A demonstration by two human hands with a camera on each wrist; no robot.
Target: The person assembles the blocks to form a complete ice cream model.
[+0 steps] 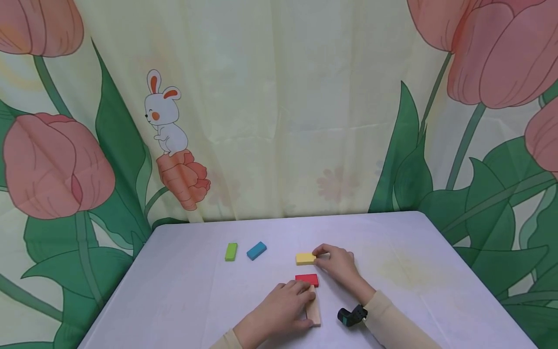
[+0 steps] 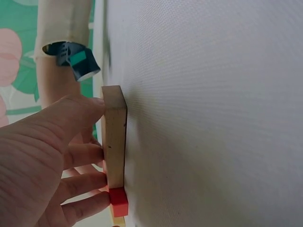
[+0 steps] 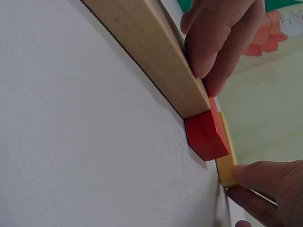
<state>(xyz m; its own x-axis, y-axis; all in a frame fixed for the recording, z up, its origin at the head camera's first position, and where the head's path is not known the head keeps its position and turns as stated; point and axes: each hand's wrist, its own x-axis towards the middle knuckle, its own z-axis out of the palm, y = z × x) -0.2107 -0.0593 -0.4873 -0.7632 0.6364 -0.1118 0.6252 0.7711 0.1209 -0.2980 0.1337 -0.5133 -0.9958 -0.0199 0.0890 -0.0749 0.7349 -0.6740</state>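
On the white bench (image 1: 392,271), the right hand (image 1: 341,265) pinches one end of a flat, smooth yellow block (image 1: 304,259) just beyond a red block (image 1: 307,278), which lies crosswise at the end of a longer plain-wood block (image 1: 313,311), where the left hand (image 1: 281,306) rests relaxed fingertips.

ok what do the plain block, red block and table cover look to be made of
Plain block: seemingly bare wood, smooth; pale tan, with small dark marks.
Red block: probably painted wood, slight sheen; the opaque colour hides any grain, so plastic is possible.
Table cover: apparently matte woven fabric, given its fine texture up close.
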